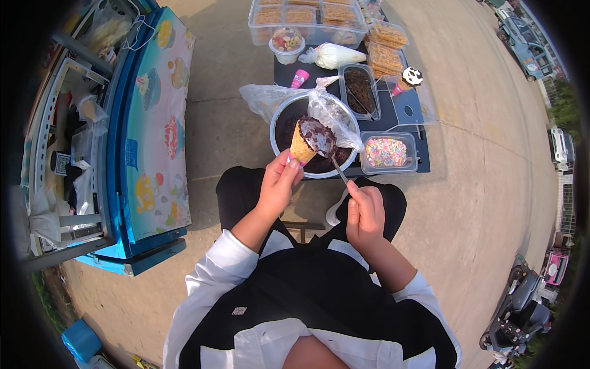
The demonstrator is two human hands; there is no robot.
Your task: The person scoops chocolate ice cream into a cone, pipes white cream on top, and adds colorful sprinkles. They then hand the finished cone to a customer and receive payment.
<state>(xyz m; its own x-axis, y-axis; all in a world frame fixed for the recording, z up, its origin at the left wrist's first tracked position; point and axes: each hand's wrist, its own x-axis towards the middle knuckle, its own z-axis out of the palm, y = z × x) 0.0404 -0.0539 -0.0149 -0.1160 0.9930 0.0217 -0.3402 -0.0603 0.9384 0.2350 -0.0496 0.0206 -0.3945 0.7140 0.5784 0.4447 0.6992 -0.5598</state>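
My left hand (282, 177) grips a wafer cone (302, 146) by its pink-wrapped lower end. Dark purple, chunky filling (309, 127) tops the cone. In my right hand (365, 207) is the handle of a metal spoon (340, 170), whose head, smeared with the same stuff, touches the filling. Both cone and spoon are above a round metal bowl (275, 150) of dark mash. A clear plastic bag (339, 122) hangs over the bowl's rim. Right of the bowl sits a plastic tub of pastel sprinkles (386, 152); behind it is a tub of dark crumbs (359, 91).
The black table (421, 159) also bears a white-filled piping bag (339, 56), a cup of colourful cereal (287, 44), a pink cone sleeve (300, 78), a topped cone in a clear stand (408, 80) and a divided box of wafers (306, 27). A blue cart (159, 124) stands left.
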